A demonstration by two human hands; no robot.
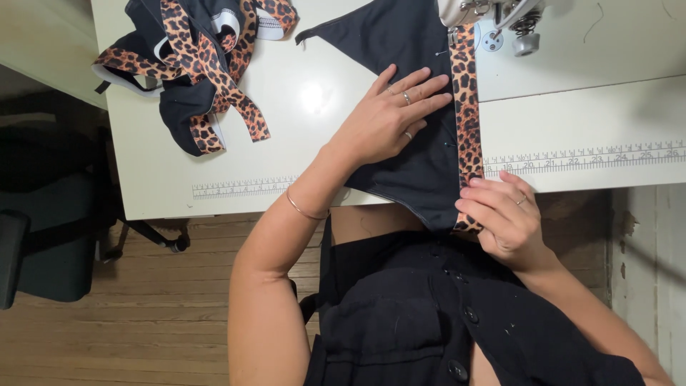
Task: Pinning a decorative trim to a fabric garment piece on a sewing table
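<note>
Fingers perhaps pinching trim edge

Under your hands lies a plain black fabric piece, its right edge trimmed with a leopard-print band in orange-brown with dark spots. The pile of garments on your left repeats that black and leopard print, with white showing. The desk is off-white, the floor brown wood.

packages: none | signs, screens: none | labels: none — only a printed ruler strip along table edge
</note>
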